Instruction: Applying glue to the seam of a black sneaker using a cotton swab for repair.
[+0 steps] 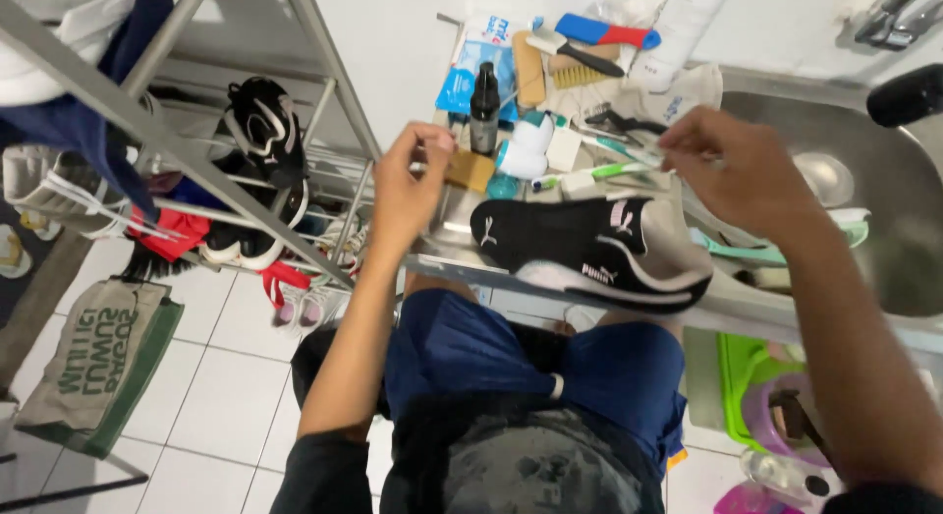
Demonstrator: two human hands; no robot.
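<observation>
The black sneaker (589, 249) is laid lengthwise along the sink's (864, 195) near rim, below both hands. A thin stick is pinched by the right hand (737, 170); the left hand (408, 185) is curled, equally near.

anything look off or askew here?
Mildly. The black sneaker lies on its side along the counter's front edge, its sole just past the lip. Brushes and bottles are heaped loosely behind it. No spill or damage shows. Left hand and right hand hover above.
</observation>
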